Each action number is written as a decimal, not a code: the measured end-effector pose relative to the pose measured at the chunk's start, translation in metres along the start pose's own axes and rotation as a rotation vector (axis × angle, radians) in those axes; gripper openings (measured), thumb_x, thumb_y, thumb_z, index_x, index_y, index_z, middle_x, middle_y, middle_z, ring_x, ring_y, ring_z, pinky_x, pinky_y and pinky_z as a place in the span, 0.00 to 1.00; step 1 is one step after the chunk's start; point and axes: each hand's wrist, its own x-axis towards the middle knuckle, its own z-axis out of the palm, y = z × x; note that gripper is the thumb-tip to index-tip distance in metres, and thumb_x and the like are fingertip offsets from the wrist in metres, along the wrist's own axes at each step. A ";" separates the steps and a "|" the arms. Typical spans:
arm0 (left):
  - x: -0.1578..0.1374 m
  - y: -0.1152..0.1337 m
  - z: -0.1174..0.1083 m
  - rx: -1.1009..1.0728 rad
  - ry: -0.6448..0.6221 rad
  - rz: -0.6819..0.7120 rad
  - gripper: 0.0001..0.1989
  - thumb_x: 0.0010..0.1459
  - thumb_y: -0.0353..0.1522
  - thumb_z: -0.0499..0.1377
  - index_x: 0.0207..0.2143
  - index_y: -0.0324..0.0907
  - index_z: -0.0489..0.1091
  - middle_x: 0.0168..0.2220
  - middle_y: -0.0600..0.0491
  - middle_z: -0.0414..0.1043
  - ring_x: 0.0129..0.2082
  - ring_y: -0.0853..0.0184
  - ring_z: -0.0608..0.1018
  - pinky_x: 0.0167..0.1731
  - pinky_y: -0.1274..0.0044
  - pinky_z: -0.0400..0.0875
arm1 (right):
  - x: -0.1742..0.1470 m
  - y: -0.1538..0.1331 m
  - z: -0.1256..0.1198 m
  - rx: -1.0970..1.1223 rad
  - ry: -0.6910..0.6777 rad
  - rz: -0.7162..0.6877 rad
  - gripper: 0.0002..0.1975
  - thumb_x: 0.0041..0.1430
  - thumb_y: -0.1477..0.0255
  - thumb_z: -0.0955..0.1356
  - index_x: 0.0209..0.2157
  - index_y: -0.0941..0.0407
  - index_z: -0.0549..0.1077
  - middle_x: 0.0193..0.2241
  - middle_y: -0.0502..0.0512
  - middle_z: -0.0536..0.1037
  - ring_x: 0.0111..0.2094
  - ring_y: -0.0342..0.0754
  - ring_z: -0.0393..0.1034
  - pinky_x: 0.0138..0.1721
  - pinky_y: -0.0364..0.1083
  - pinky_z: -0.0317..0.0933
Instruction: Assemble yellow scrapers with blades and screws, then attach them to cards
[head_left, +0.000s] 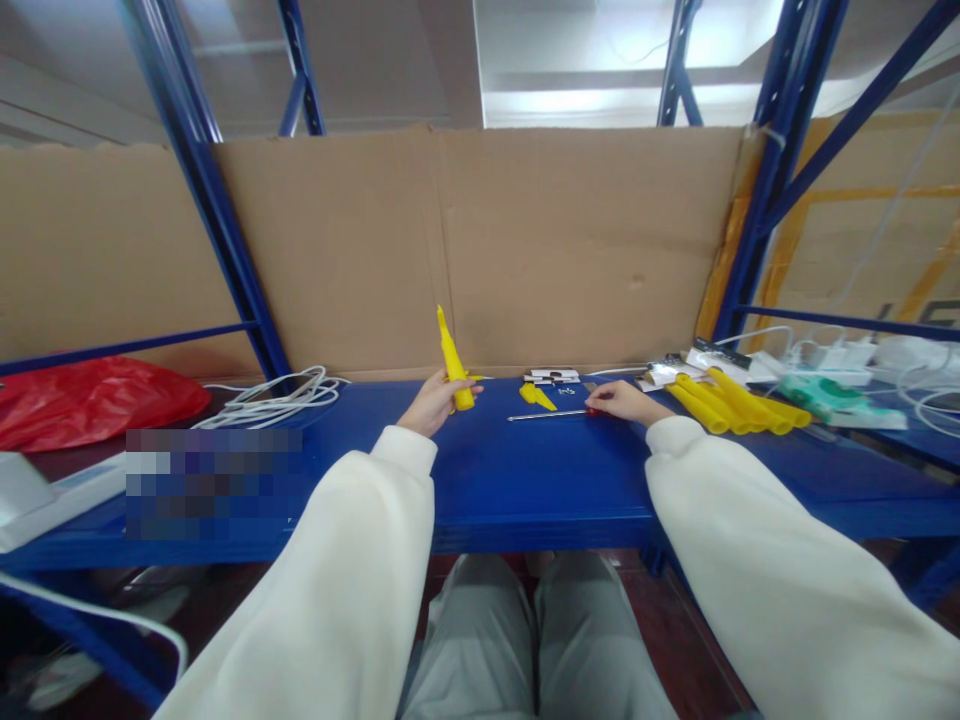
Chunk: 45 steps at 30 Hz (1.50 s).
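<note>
My left hand [429, 402] is closed around a yellow tapered plastic tube [452, 362], held up above the blue tabletop with its thin tip upward. A small yellow piece juts out from its side by my fingers. My right hand [624, 401] rests low over the table, its fingers pinched on the red handle end of a long-shafted screwdriver [551, 415]. The metal shaft points left along the tabletop. Just behind the shaft lie flat yellow plastic pieces [537, 397] and several tiny metal parts [568, 391], too small to name.
Several yellow tubes [739, 402] lie right of my right hand, near a green-and-white packet [832, 400]. A coiled white cable [277, 397] and red plastic bag [105, 400] lie left. A cardboard panel [540, 250] stands behind the blue table [517, 490], between blue rack posts.
</note>
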 end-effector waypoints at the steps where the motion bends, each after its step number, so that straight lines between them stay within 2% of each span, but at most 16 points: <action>1: 0.000 0.000 0.001 0.016 0.018 0.000 0.14 0.48 0.19 0.62 0.36 0.38 0.64 0.27 0.54 0.73 0.25 0.70 0.78 0.30 0.77 0.73 | -0.001 -0.001 0.000 0.007 -0.024 -0.004 0.08 0.52 0.71 0.69 0.23 0.57 0.78 0.26 0.52 0.81 0.32 0.48 0.75 0.41 0.45 0.68; 8: -0.006 0.002 0.006 0.061 0.035 0.007 0.11 0.51 0.19 0.62 0.34 0.38 0.63 0.25 0.56 0.72 0.21 0.73 0.76 0.23 0.81 0.71 | -0.005 -0.008 -0.004 0.009 -0.074 0.025 0.05 0.50 0.73 0.70 0.24 0.57 0.78 0.26 0.51 0.81 0.30 0.47 0.74 0.39 0.44 0.67; 20: -0.008 0.002 0.005 0.289 -0.072 0.019 0.10 0.51 0.24 0.62 0.35 0.39 0.65 0.25 0.56 0.73 0.18 0.74 0.73 0.19 0.82 0.65 | -0.007 0.002 -0.016 -0.177 -0.028 0.082 0.08 0.48 0.78 0.67 0.19 0.56 0.76 0.21 0.51 0.79 0.26 0.47 0.73 0.32 0.42 0.66; 25: -0.002 -0.010 0.004 0.537 -0.128 0.088 0.12 0.45 0.23 0.64 0.33 0.41 0.70 0.24 0.56 0.73 0.20 0.71 0.73 0.26 0.78 0.68 | -0.004 0.006 -0.014 -0.213 0.001 0.078 0.09 0.51 0.75 0.66 0.22 0.55 0.77 0.22 0.52 0.80 0.27 0.47 0.74 0.32 0.42 0.67; 28: -0.001 -0.018 0.003 0.781 -0.122 0.205 0.12 0.40 0.23 0.65 0.30 0.44 0.73 0.27 0.55 0.74 0.32 0.63 0.77 0.38 0.72 0.70 | -0.002 0.009 -0.013 -0.264 0.046 0.115 0.09 0.52 0.74 0.66 0.23 0.56 0.77 0.23 0.54 0.80 0.29 0.48 0.75 0.33 0.42 0.67; 31: -0.001 -0.023 0.002 0.959 -0.150 0.247 0.12 0.38 0.24 0.67 0.27 0.46 0.74 0.28 0.54 0.74 0.37 0.57 0.77 0.43 0.70 0.68 | 0.001 0.009 -0.012 -0.349 0.115 0.222 0.07 0.50 0.74 0.67 0.25 0.55 0.78 0.28 0.57 0.81 0.34 0.52 0.76 0.35 0.45 0.67; 35: -0.001 -0.027 0.003 0.980 -0.169 0.274 0.12 0.38 0.28 0.68 0.29 0.47 0.76 0.27 0.54 0.75 0.39 0.54 0.77 0.43 0.70 0.68 | 0.006 0.011 -0.007 -0.448 0.213 0.378 0.06 0.49 0.68 0.69 0.26 0.54 0.78 0.33 0.61 0.81 0.41 0.59 0.75 0.43 0.56 0.65; 40: -0.003 -0.026 0.002 1.014 -0.157 0.307 0.16 0.39 0.33 0.70 0.35 0.50 0.78 0.30 0.53 0.77 0.41 0.54 0.77 0.44 0.70 0.68 | 0.019 0.016 0.003 -0.498 0.233 0.418 0.15 0.49 0.57 0.70 0.27 0.56 0.77 0.33 0.64 0.80 0.44 0.64 0.73 0.47 0.65 0.60; 45: -0.008 -0.021 0.002 1.145 -0.114 0.322 0.13 0.40 0.36 0.70 0.32 0.47 0.80 0.33 0.49 0.79 0.43 0.50 0.77 0.46 0.67 0.67 | 0.035 0.022 0.009 -0.510 0.233 0.450 0.16 0.43 0.59 0.73 0.30 0.57 0.77 0.36 0.68 0.80 0.45 0.66 0.73 0.47 0.67 0.60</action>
